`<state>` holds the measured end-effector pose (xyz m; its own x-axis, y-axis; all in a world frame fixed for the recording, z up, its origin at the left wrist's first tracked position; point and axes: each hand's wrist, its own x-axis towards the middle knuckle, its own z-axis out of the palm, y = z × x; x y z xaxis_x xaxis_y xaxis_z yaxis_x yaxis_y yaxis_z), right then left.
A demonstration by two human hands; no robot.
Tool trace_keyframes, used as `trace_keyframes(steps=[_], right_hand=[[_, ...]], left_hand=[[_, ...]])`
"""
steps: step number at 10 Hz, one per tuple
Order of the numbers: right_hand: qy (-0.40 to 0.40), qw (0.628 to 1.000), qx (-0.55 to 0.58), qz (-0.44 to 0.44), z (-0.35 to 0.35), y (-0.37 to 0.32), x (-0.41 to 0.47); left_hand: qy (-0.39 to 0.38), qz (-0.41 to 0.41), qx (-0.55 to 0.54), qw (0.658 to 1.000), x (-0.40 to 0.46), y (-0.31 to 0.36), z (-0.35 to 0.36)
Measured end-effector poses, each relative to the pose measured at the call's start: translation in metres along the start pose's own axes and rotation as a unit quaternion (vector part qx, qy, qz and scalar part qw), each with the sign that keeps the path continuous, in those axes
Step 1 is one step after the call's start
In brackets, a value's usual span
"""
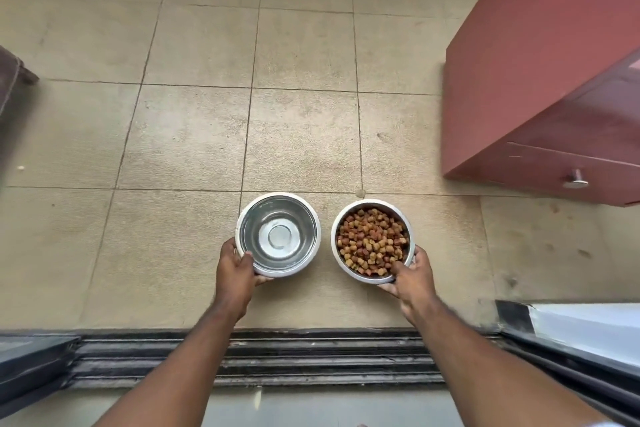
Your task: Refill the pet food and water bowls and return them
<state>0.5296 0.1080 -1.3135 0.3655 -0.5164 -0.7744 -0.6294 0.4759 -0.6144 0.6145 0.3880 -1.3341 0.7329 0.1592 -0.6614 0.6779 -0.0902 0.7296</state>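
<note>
Two round steel bowls with white outer walls are side by side over the beige tiled floor. The left one, the water bowl, has a shiny inside that looks filled with clear water. My left hand grips its near-left rim, thumb inside. The right one, the food bowl, is heaped with brown and tan kibble. My right hand grips its near-right rim, thumb over the edge. Whether the bowls rest on the floor or hang just above it I cannot tell.
A red cabinet with a drawer knob stands at the right. A dark sliding-door track crosses the floor under my forearms, with door frames at both lower corners. A dark furniture edge pokes in at the left.
</note>
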Motion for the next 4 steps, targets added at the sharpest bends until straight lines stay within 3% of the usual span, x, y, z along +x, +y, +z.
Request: trace_keyframes(steps=[2,3,4], right_hand=[[-0.018,1.000,0.010,0.011,0.009,0.014,0.009],[-0.034,0.999,-0.025,0.007,0.008,0.019,0.011],[-0.042,0.991,-0.129,-0.018,0.006,0.014,0.006]], left_hand=[[-0.009,0.000,0.005,1.000,0.011,-0.007,-0.002],[-0.021,-0.007,0.012,1.000,0.010,-0.007,-0.003],[-0.012,-0.026,0.032,0.999,0.003,-0.001,-0.003]])
